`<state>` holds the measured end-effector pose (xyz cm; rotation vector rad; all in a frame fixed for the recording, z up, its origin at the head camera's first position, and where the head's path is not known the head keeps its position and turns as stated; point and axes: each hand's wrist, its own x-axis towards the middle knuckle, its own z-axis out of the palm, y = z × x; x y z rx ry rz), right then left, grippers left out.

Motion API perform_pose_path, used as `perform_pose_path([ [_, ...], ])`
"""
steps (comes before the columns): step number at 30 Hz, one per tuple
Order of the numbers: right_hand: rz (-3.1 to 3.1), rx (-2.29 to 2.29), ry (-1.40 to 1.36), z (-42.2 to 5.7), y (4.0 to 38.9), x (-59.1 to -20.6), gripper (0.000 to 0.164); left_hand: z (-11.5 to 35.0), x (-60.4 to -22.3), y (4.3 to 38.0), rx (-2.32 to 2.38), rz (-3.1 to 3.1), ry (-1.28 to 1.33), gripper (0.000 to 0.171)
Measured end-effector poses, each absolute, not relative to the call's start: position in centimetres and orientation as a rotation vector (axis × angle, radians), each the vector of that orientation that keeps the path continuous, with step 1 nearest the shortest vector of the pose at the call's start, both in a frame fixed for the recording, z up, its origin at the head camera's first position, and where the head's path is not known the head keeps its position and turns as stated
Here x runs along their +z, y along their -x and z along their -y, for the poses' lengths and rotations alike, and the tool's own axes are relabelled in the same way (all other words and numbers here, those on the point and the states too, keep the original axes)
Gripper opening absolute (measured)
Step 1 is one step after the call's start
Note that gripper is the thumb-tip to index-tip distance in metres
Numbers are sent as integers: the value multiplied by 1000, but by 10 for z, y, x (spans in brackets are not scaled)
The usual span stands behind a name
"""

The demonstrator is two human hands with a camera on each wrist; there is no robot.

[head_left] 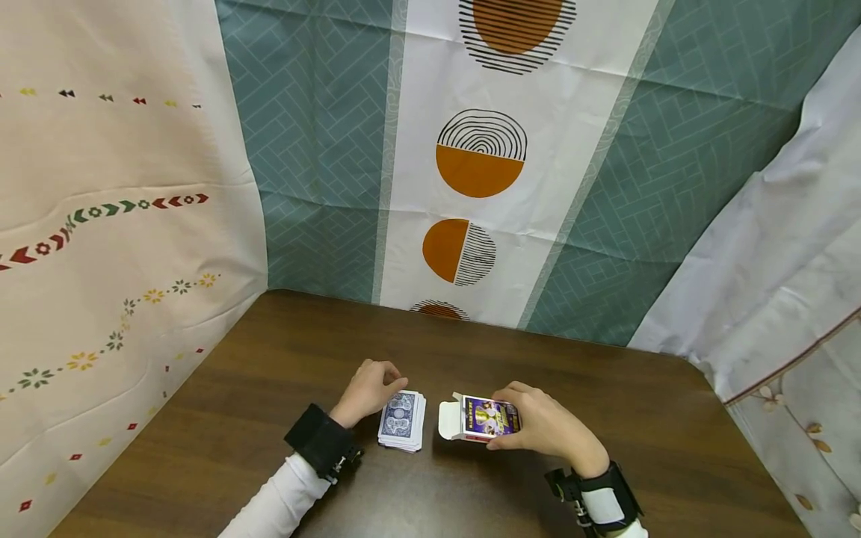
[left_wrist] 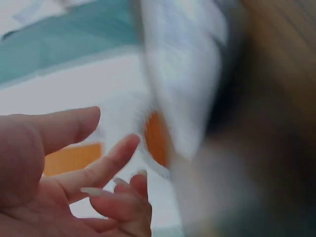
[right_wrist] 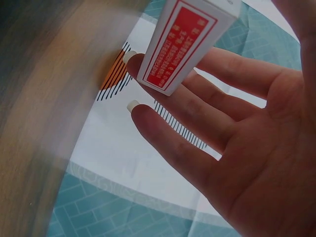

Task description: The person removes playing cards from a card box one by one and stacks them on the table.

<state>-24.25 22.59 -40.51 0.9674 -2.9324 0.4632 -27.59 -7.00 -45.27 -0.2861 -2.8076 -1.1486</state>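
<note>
A stack of playing cards (head_left: 400, 420) with blue-patterned backs lies face down on the table, its edges slightly uneven. My left hand (head_left: 366, 390) hovers at the upper left of this stack, with thumb and fingers apart and nothing between them in the left wrist view. To the right of the cards, my right hand (head_left: 543, 423) grips a card box (head_left: 492, 417) between thumb and fingers. The box has a purple and yellow face, and its white flap stands open toward the cards. A red printed panel on the box (right_wrist: 181, 47) shows in the right wrist view.
The brown wooden table (head_left: 303, 329) carries the cards. A teal and white patterned curtain (head_left: 323, 149) hangs behind it, with a cream cloth (head_left: 121, 246) at left and a white cloth (head_left: 760, 246) at right. A blurred shape fills the left wrist view's right side.
</note>
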Motion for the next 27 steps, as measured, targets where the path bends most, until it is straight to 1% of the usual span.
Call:
perform_pose_path([
  [5, 2934, 459, -964, -225, 243, -404, 61, 51, -433, 261, -1416, 2763, 561, 11],
  [9, 2929, 484, -971, -223, 242, -403, 61, 35, -430, 248, -1491, 2777, 728, 11],
  [12, 2934, 515, -982, -221, 240, -403, 62, 26, -432, 241, -1511, 2787, 737, 12],
  [21, 2917, 520, -1013, -216, 236, -401, 62, 18, -436, 235, -1525, 2778, 632, 21],
  [27, 2887, 501, -1036, -215, 235, -401, 62, 18, -436, 235, -1611, 2764, 651, 21],
])
